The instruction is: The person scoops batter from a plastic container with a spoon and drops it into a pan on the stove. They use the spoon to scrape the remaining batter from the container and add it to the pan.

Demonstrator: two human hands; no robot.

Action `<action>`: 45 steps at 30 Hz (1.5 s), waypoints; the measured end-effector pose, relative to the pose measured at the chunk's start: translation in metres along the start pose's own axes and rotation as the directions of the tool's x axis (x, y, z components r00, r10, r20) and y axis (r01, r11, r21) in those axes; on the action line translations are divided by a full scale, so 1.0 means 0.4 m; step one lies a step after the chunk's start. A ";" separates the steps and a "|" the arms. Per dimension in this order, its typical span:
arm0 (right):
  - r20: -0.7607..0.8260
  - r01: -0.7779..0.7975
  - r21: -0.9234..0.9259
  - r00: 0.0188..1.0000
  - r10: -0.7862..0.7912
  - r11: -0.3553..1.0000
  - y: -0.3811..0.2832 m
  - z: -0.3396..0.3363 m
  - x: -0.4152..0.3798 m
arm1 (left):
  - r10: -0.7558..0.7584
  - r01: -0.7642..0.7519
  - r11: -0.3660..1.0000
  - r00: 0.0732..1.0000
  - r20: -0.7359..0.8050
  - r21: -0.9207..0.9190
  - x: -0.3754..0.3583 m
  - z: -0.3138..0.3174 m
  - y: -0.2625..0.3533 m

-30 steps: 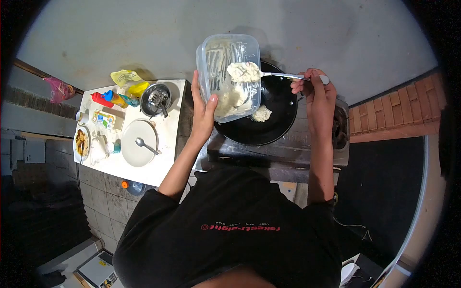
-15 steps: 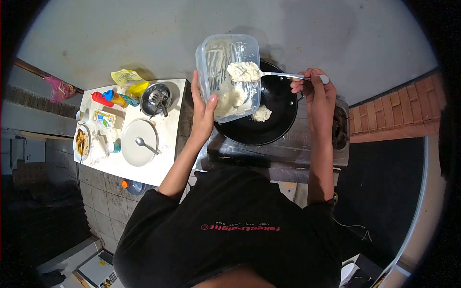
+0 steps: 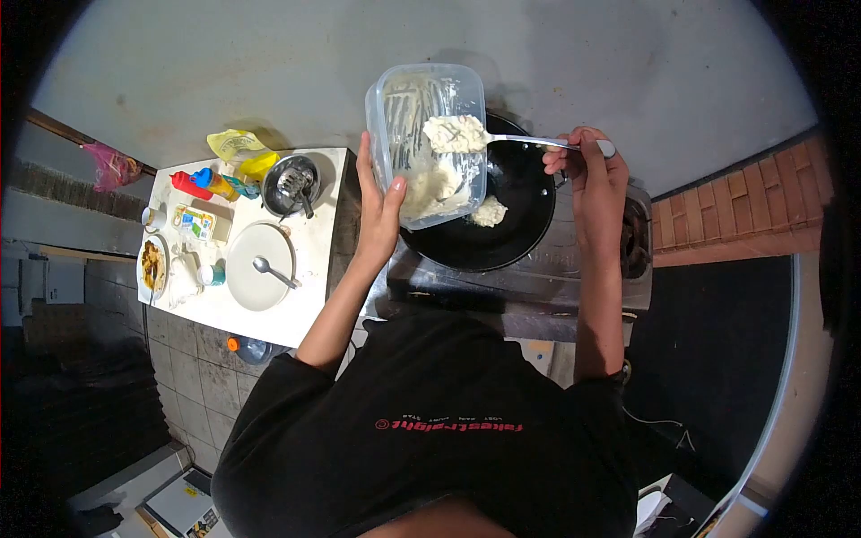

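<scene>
My left hand [image 3: 382,211] grips a clear plastic container [image 3: 408,148] by its near left side, tilted over the left part of a black wok [image 3: 520,229]. Pale batter smears the container's inside and pools in its lower corner. In my right hand [image 3: 587,161] is the handle of a metal spoon [image 3: 529,140], held level. Its bowl carries a lumpy heap of white batter [image 3: 457,134] above the container. One dollop of batter [image 3: 489,212] lies in the wok, just right of the container's lower edge. The container hides much of the wok's left side.
The wok stands on a metal gas stove [image 3: 574,278] against the wall. A white table [image 3: 309,314] at left bears a plate [image 3: 247,291] with a spoon, a metal bowl [image 3: 291,208], sauce bottles [image 3: 190,186] and a plate of food [image 3: 148,285]. A water jug [image 3: 251,350] is below.
</scene>
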State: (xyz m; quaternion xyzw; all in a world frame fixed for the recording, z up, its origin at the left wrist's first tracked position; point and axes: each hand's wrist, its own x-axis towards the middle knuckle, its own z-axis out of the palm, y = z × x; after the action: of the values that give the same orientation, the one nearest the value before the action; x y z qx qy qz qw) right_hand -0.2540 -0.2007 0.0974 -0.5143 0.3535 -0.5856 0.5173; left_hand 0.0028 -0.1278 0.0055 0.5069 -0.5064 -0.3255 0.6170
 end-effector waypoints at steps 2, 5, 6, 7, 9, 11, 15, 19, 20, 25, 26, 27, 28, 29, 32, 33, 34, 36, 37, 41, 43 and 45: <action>0.003 -0.002 -0.002 1.000 0.002 1.000 0.001 -0.001 0.000 | -0.003 0.003 1.000 1.000 -0.002 0.002 -0.001 0.000 0.000; 0.003 -0.004 -0.006 1.000 0.004 1.000 0.001 0.001 -0.001 | -0.001 0.001 1.000 1.000 0.003 -0.004 -0.001 0.000 0.003; -0.001 -0.006 -0.008 1.000 0.006 1.000 0.001 0.002 -0.001 | 0.003 -0.003 1.000 1.000 0.003 0.002 0.000 -0.001 0.004; -0.001 -0.006 -0.008 1.000 0.006 1.000 0.001 0.001 -0.001 | 0.005 -0.006 1.000 1.000 0.003 0.007 0.000 0.000 0.005; 0.002 0.002 0.003 1.000 -0.002 1.000 0.002 0.000 0.000 | 0.004 -0.004 1.000 1.000 0.003 0.003 -0.001 0.000 0.001; -0.002 0.003 0.000 1.000 -0.003 1.000 0.000 0.002 -0.001 | 0.003 -0.003 1.000 1.000 0.002 -0.001 0.000 0.000 0.000; -0.012 0.008 0.015 1.000 -0.008 1.000 0.001 0.006 -0.001 | 0.005 -0.005 1.000 1.000 0.010 -0.021 0.001 -0.001 0.006; 0.000 0.007 -0.003 1.000 -0.007 1.000 -0.001 0.006 -0.003 | 0.006 -0.006 1.000 1.000 0.010 -0.012 0.001 -0.002 0.006; 0.000 0.008 -0.004 1.000 -0.008 1.000 -0.001 0.006 -0.003 | 0.007 -0.006 1.000 1.000 0.010 -0.012 0.001 -0.001 0.005; -0.004 0.007 -0.004 1.000 -0.007 1.000 -0.002 0.008 -0.003 | 0.013 -0.012 1.000 1.000 0.013 -0.013 0.002 -0.001 0.005; -0.002 0.007 0.001 1.000 -0.007 1.000 -0.002 0.009 -0.003 | 0.012 -0.012 1.000 1.000 0.013 -0.013 0.002 0.000 0.006; 0.000 0.008 0.005 1.000 -0.008 1.000 -0.002 0.009 -0.002 | 0.010 -0.009 1.000 1.000 0.016 -0.021 0.002 0.000 0.008; 0.001 0.008 0.005 1.000 -0.008 1.000 -0.002 0.010 -0.002 | 0.007 -0.007 1.000 1.000 0.019 -0.029 0.002 0.000 0.009; -0.008 0.001 -0.004 1.000 -0.002 1.000 -0.002 0.009 -0.002 | 0.007 -0.006 1.000 1.000 0.019 -0.029 0.001 0.000 0.007; -0.016 -0.006 -0.009 1.000 0.006 1.000 -0.004 0.010 -0.003 | 0.004 -0.004 1.000 1.000 0.015 -0.025 0.001 0.000 0.005; -0.014 -0.008 -0.005 1.000 0.008 1.000 -0.005 0.011 -0.003 | 0.008 -0.007 1.000 1.000 0.017 -0.027 0.002 0.000 0.009; -0.014 -0.008 -0.005 1.000 0.008 1.000 -0.004 0.011 -0.002 | 0.011 -0.010 1.000 1.000 0.019 -0.028 0.002 0.001 0.011; -0.015 -0.010 -0.004 1.000 0.010 1.000 -0.001 0.011 -0.001 | 0.010 -0.010 1.000 1.000 0.019 -0.029 0.003 0.001 0.007; -0.015 -0.010 -0.004 1.000 0.010 1.000 -0.001 0.010 -0.001 | 0.010 -0.010 0.999 1.000 0.018 -0.031 0.003 0.000 0.005; -0.009 -0.010 -0.008 1.000 0.010 1.000 0.000 0.007 0.000 | 0.000 0.000 1.000 1.000 0.017 -0.022 0.003 0.001 0.003; -0.011 -0.010 -0.010 1.000 0.010 1.000 0.000 0.006 0.000 | 0.005 -0.005 1.000 1.000 0.015 -0.018 0.004 0.000 -0.002; -0.017 -0.013 0.002 1.000 0.013 1.000 -0.001 0.007 -0.001 | -0.006 0.007 1.000 1.000 0.013 -0.027 0.003 0.000 -0.002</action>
State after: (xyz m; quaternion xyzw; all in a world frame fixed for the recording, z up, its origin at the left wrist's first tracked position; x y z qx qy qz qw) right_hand -0.2515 -0.2000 0.0981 -0.5066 0.3605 -0.5870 0.5184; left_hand 0.0031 -0.1294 0.0050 0.4980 -0.5045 -0.3376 0.6193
